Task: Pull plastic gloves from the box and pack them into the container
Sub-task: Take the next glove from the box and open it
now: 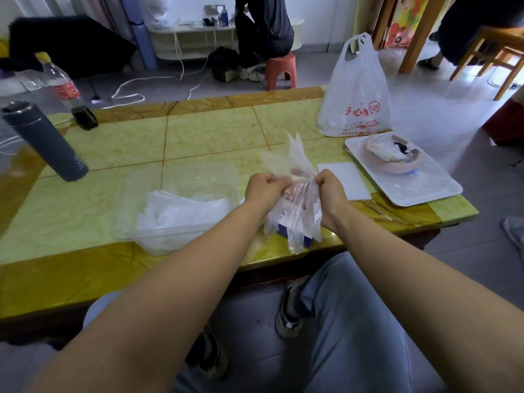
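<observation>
Thin clear plastic gloves (297,157) are bunched between both my hands, above the table's near edge. My left hand (265,188) grips one side of the bunch with curled fingers. My right hand (330,191) grips the other side, a sheet hanging down below it. Under the hanging plastic sits the blue and white glove box (296,235), mostly hidden. To the left stands the clear plastic container (127,225), with a heap of gloves (181,211) lying inside it.
A grey flask (42,140) and a cola bottle (63,86) stand at the far left. A white shopping bag (354,95), a white tray (419,188) with a pink item and a white card (343,180) lie on the right. A red stool (280,70) stands behind the yellow-green table (198,137).
</observation>
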Demonstrator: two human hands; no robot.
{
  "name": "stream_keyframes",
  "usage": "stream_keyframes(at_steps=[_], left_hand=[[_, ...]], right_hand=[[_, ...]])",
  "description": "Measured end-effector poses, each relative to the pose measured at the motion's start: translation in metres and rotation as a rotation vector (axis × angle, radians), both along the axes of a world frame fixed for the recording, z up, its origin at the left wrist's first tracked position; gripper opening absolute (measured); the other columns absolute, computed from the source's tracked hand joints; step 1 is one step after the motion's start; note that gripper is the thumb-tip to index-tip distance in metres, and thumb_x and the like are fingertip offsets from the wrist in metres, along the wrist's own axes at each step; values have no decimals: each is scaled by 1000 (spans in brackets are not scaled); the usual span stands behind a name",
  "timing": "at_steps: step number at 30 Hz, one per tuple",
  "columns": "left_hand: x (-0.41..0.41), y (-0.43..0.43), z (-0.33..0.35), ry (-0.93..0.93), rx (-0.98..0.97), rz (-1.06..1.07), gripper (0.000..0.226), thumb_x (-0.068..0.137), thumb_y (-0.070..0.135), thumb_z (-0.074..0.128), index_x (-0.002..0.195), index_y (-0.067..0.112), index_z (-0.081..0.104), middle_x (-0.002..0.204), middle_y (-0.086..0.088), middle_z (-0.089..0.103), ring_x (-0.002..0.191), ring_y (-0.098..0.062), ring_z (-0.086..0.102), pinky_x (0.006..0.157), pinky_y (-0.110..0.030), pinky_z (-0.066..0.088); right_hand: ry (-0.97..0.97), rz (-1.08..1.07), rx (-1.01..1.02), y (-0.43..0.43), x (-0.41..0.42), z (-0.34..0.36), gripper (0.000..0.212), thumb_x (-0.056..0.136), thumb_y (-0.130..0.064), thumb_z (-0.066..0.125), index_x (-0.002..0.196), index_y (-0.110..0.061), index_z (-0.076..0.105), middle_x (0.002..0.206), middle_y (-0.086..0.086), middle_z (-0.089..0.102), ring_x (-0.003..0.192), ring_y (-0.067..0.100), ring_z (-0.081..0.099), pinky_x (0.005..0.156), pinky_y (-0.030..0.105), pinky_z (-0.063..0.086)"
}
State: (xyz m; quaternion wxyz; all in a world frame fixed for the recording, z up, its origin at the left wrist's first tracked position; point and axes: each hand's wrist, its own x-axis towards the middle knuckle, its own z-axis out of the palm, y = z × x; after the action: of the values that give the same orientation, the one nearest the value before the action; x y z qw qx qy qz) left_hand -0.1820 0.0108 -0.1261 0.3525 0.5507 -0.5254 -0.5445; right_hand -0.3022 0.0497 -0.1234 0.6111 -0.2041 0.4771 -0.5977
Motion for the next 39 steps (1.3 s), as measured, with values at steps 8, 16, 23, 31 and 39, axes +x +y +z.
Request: stream_keyframes(at_steps=[8, 16, 23, 31, 39], left_hand=[[54, -5, 40, -18, -115, -182, 31, 86, -2, 65, 66, 12, 47, 76, -3, 61, 57, -8, 55, 52, -20, 50], [132, -14, 54, -277, 9, -362, 19, 80, 10, 77, 95, 5, 66, 56, 4, 56, 45, -8, 46, 44, -20, 36], [202, -23, 53, -354, 189, -76, 53, 78, 58, 68, 109, 15, 64, 102, -5, 69, 82, -18, 64, 71, -30, 51], [227, -24, 38, -30, 439, 113, 72, 76, 60, 69, 118, 4, 52, 103, -8, 64, 89, -20, 65, 87, -35, 54], [217, -41, 12, -3, 125, 326, 18, 86, 11, 63, 69, 11, 55, 69, -6, 53, 69, -24, 55, 73, -35, 57]], right_hand=[[331, 36, 38, -4, 2, 3, 57, 84, -68, 50, 108, -19, 65, 99, 5, 71, 90, 23, 66, 85, 37, 51], [513, 252, -35, -16, 41, 8, 10, 83, -4, 71, 92, -1, 68, 82, 12, 69, 62, 16, 65, 54, 22, 52], [369, 172, -11, -36, 73, 5, 6, 90, 1, 59, 90, -4, 62, 87, 14, 69, 57, 14, 67, 56, 25, 56], [68, 41, 78, -49, 123, 2, 23, 90, 1, 59, 113, 3, 54, 94, 19, 68, 64, 21, 70, 56, 34, 58], [348, 164, 14, -47, 130, 8, 14, 84, -3, 65, 90, -8, 54, 82, 12, 60, 65, 17, 55, 59, 27, 46]])
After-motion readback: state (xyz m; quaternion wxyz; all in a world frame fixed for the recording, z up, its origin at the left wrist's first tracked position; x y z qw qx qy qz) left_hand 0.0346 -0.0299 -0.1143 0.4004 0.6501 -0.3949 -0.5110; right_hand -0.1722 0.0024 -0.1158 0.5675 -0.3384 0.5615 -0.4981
